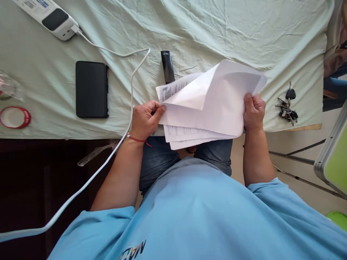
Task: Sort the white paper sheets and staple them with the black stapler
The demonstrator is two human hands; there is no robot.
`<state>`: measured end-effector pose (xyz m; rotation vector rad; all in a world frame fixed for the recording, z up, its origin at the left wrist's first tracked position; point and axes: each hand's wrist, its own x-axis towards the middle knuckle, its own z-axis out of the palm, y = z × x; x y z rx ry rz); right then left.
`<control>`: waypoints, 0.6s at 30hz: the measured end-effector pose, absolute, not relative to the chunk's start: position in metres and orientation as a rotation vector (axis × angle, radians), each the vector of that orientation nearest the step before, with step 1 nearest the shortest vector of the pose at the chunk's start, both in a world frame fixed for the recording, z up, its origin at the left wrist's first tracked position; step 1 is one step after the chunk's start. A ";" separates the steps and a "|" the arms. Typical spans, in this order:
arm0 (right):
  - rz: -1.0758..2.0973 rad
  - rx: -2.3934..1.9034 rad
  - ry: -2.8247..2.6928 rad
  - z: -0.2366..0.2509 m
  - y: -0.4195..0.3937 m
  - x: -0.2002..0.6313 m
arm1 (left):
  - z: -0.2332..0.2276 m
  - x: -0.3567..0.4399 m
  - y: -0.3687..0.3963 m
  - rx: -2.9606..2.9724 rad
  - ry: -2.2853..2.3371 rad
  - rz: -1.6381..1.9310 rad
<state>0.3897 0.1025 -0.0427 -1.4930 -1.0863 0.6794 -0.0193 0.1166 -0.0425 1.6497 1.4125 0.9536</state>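
Head camera view: nearest, a light blue shirt [206,213] fills the lower frame, with dark jeans [157,159] seen just beyond it. Above the lap, at the near edge of the table, a stack of papers [206,112] is held between both hands. The left hand [145,119] is closed on the stack's left edge, thumb on top and fingers curled beneath; a red thread [137,139] is worn at that wrist. The right hand [254,112] is clamped on the right edge, fingers wrapped over the sheets. The stack's long axis runs left to right between the hands, and the top sheet is lifted and curled, its free corner pointing up toward the far right. Printed lines are seen on the lower sheets.

Beyond the hands, a pale green cloth [189,32] covers the table. A bunch of keys [287,108] lies to the right, near the right hand. A small black stick-shaped device [167,66] lies just behind the papers. Further left a black phone [91,89] lies flat, and a white cable [130,104] is trailed past it to a white power strip [51,14] at the far left corner. A red ring [15,117] rests at the left edge.
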 end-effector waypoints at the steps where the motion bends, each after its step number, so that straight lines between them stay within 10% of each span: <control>1: 0.681 -1.494 -1.088 -0.042 0.102 0.389 | -0.042 -0.020 0.117 1.684 1.426 0.956; 18: 0.731 -1.505 -1.104 -0.041 0.099 0.391 | -0.050 -0.020 0.117 1.709 1.486 1.053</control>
